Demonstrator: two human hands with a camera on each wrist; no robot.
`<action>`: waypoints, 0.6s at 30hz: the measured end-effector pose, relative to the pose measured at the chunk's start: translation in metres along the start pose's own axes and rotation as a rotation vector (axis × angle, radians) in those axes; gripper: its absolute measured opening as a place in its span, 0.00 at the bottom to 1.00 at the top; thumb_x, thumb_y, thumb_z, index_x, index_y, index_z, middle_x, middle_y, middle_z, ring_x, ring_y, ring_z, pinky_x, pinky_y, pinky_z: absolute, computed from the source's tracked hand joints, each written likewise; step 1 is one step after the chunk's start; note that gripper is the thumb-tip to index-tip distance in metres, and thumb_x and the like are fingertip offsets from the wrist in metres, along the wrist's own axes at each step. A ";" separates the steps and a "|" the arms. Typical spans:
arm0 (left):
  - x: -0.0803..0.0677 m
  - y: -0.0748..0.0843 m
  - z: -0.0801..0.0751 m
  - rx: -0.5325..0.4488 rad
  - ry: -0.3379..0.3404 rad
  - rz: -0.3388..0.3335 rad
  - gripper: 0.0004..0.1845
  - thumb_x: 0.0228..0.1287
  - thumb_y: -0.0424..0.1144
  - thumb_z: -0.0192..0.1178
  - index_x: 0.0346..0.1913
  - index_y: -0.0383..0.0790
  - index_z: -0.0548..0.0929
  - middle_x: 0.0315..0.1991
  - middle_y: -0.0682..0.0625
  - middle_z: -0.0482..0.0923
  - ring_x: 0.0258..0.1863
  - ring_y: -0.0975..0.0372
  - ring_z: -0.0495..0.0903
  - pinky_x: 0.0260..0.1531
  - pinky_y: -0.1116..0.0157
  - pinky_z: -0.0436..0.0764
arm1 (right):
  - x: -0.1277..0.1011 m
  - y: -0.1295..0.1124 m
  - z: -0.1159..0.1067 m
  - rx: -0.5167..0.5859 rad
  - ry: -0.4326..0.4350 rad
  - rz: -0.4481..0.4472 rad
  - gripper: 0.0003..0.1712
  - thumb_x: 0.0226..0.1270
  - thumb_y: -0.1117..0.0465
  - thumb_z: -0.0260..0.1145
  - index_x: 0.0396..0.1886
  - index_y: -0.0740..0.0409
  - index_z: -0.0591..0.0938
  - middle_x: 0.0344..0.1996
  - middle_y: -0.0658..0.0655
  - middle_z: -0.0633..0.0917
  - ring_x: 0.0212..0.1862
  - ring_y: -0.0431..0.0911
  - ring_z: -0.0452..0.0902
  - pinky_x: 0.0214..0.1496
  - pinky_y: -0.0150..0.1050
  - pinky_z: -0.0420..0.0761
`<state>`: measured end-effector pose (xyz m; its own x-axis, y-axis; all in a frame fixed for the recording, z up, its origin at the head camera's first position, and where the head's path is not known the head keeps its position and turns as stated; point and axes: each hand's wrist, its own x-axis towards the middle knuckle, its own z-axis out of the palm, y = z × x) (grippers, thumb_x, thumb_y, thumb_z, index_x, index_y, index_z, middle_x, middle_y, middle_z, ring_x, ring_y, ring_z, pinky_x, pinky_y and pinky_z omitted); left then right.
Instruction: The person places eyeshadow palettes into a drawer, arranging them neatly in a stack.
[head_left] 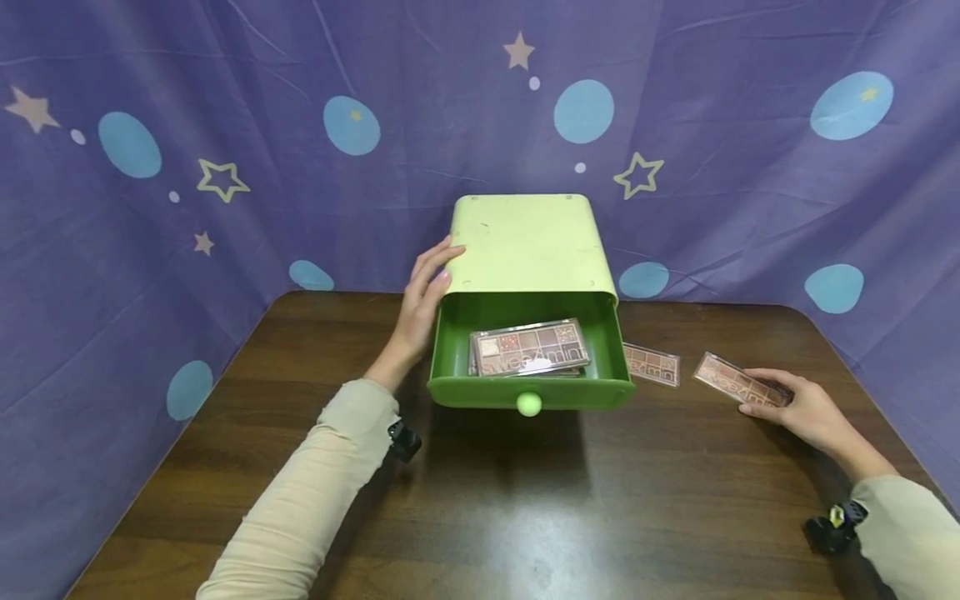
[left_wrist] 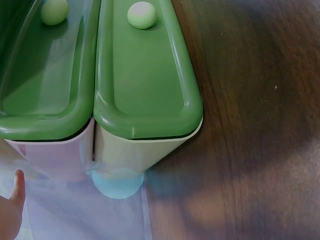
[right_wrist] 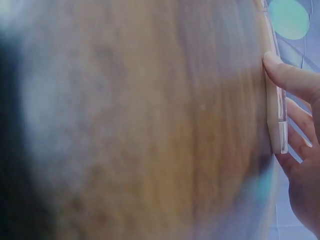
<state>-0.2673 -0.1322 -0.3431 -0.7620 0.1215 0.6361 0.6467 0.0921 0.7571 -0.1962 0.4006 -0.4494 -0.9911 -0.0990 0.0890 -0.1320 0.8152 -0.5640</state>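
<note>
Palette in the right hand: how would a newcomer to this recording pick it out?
Start at the green drawer box on the wooden table. Look right, past the partly hidden palette beside the open drawer, to the farthest-right palette. Unlike its neighbours, including the palettes inside the drawer, it is gripped by the right hand.

Box (head_left: 528,242) pale lime; drawer (head_left: 468,394) green (knob (head_left: 529,405) paler); curtain (head_left: 450,92) purple, star-patterned.

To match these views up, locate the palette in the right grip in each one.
Head: palette right of center, in the right grip.
Left wrist: not in view.
Right wrist: palette seen edge-on, toward the upper right.
Shared landmark: the wooden table.
</note>
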 end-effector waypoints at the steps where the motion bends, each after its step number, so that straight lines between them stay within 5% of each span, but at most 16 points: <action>1: 0.000 0.000 0.000 0.000 0.001 0.003 0.23 0.72 0.35 0.46 0.65 0.27 0.73 0.73 0.40 0.61 0.72 0.53 0.58 0.71 0.53 0.54 | -0.001 -0.001 0.000 -0.002 0.010 0.001 0.38 0.57 0.49 0.76 0.63 0.64 0.76 0.58 0.79 0.74 0.57 0.70 0.69 0.48 0.58 0.69; 6: -0.001 0.005 0.000 0.007 0.004 0.006 0.22 0.72 0.36 0.47 0.64 0.28 0.74 0.72 0.42 0.62 0.72 0.55 0.59 0.71 0.54 0.54 | -0.005 -0.005 0.000 -0.001 0.055 0.005 0.35 0.56 0.47 0.77 0.60 0.60 0.79 0.55 0.75 0.78 0.49 0.48 0.73 0.42 0.36 0.68; 12: -0.001 0.003 0.000 0.002 0.002 0.009 0.22 0.72 0.36 0.46 0.64 0.28 0.74 0.73 0.41 0.61 0.72 0.54 0.59 0.71 0.53 0.54 | -0.011 -0.019 -0.007 0.042 0.086 0.010 0.34 0.58 0.49 0.76 0.60 0.60 0.79 0.47 0.67 0.82 0.34 0.37 0.71 0.31 0.31 0.69; 15: -0.001 -0.003 0.000 -0.004 0.003 0.020 0.22 0.72 0.36 0.47 0.64 0.28 0.74 0.73 0.42 0.62 0.72 0.55 0.59 0.71 0.54 0.54 | -0.015 -0.028 -0.012 0.047 0.107 -0.010 0.32 0.57 0.51 0.77 0.60 0.56 0.80 0.47 0.60 0.83 0.34 0.36 0.71 0.31 0.30 0.69; 18: 0.000 -0.002 0.000 -0.009 0.000 0.010 0.22 0.72 0.34 0.46 0.65 0.27 0.73 0.73 0.40 0.60 0.72 0.52 0.58 0.71 0.53 0.53 | -0.019 -0.037 -0.018 0.060 0.130 -0.052 0.31 0.56 0.52 0.77 0.60 0.52 0.81 0.50 0.40 0.81 0.38 0.31 0.71 0.34 0.27 0.69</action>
<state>-0.2683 -0.1329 -0.3449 -0.7557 0.1225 0.6434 0.6537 0.0818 0.7523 -0.1725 0.3822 -0.4157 -0.9729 -0.0625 0.2227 -0.1880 0.7748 -0.6036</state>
